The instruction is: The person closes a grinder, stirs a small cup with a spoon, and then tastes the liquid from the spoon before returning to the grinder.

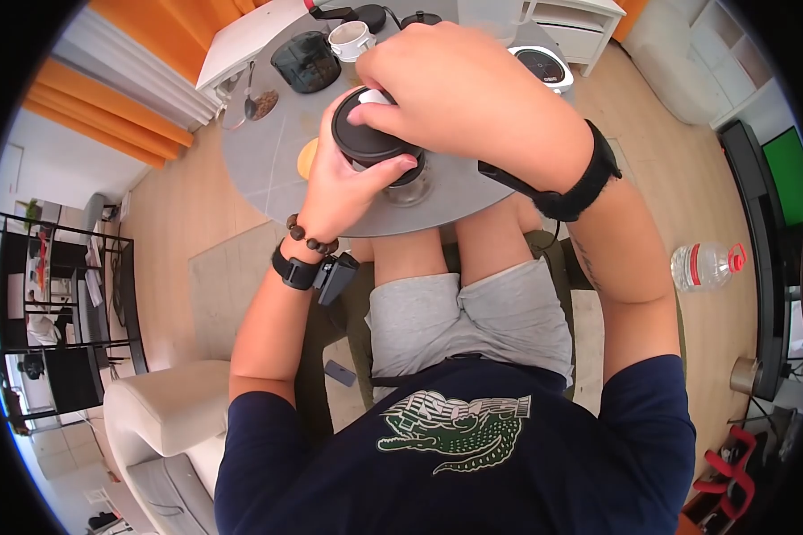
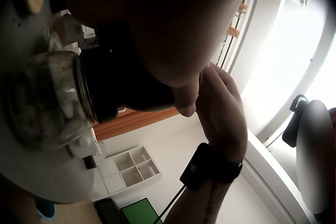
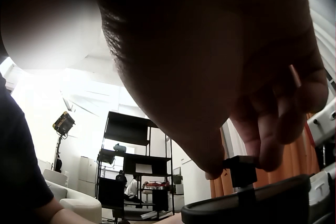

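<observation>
A black-topped grinder [image 1: 366,135] with a glass jar [image 1: 410,191] as its base stands upright at the grey table's near edge. My left hand [image 1: 341,189] grips its dark body just below the lid, fingers around the far side and thumb in front. Above the lid, my right hand [image 1: 459,89] pinches a small black knob [image 3: 242,172] between thumb and fingers. The left wrist view shows the clear jar [image 2: 50,98] below the gripping left hand [image 2: 173,29], with the right hand [image 2: 223,108] beyond. Part of the lid is hidden by the right hand.
Behind the hands are a dark translucent container [image 1: 305,62], a white cup [image 1: 351,41] and a white scale [image 1: 542,68]. A spoon [image 1: 250,100] lies by brown grounds [image 1: 265,104] at the left. A round wooden piece [image 1: 308,159] sits beside the left hand; a water bottle [image 1: 705,267] is on the floor.
</observation>
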Demonstrator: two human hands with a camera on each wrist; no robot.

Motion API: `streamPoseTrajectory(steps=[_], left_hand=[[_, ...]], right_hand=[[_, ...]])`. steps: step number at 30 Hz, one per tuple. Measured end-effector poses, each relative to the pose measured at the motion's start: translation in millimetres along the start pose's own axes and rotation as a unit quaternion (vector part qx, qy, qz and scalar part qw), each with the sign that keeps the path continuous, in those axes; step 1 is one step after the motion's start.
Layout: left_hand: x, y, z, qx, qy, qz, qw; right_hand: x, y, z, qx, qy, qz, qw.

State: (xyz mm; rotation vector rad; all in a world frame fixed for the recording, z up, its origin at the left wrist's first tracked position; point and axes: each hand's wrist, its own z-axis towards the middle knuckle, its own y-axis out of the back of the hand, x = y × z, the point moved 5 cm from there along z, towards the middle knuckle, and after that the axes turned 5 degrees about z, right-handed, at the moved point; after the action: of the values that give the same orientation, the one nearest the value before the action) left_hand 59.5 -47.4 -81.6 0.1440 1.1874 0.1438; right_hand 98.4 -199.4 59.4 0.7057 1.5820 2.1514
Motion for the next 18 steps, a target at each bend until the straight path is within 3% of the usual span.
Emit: streamPoseTrajectory(steps=[2, 3, 5, 6, 8, 9, 11, 12, 14, 18], left_hand=[[0.8, -0.4, 0.2, -0.004, -0.001, -0.02, 1.0], [0.4, -0.4, 0.4, -0.004, -0.001, -0.019, 1.0], [-1.9, -1.0, 0.8, -0.006, -0.019, -0.011, 1.0], [-2.2, -1.0, 1.0, -0.006, -0.02, -0.011, 1.0], [-2.1, -0.7, 0.6, -0.001, -0.01, -0.004, 1.0], [-2.5, 0.4, 0.7, -0.003, -0.009, -0.004, 1.0], [-1.6, 0.2, 1.5, 0.011, 0.004, -0.009, 1.0], [-1.5, 0.1, 1.4, 0.011, 0.004, -0.008, 1.0], [-0.9, -0.5, 0.8, 0.008, 0.007, -0.02, 1.0], [1.0, 0.0, 0.8, 0.006, 0.005, -0.024, 1.0]], right_hand=[[-12.7, -11.7, 4.7, -0.084, 0.122, 0.043, 0.988], [-22.5, -15.7, 9.6, -0.084, 0.123, 0.043, 0.988], [-21.2, -1.9, 7.6, -0.177, 0.269, 0.212, 0.923], [-19.0, 1.2, 5.4, -0.177, 0.269, 0.211, 0.923], [-18.1, 8.4, 2.6, -0.138, 0.143, 0.146, 0.969], [-9.8, 21.0, -3.4, -0.137, 0.144, 0.147, 0.969], [-2.3, 31.4, -11.1, -0.026, 0.088, 0.184, 0.979], [-3.9, 20.7, -9.2, -0.027, 0.089, 0.184, 0.979], [-5.3, 2.2, -4.7, -0.125, 0.097, 0.116, 0.981], [-6.3, 9.4, -7.4, -0.161, 0.081, 0.095, 0.979]])
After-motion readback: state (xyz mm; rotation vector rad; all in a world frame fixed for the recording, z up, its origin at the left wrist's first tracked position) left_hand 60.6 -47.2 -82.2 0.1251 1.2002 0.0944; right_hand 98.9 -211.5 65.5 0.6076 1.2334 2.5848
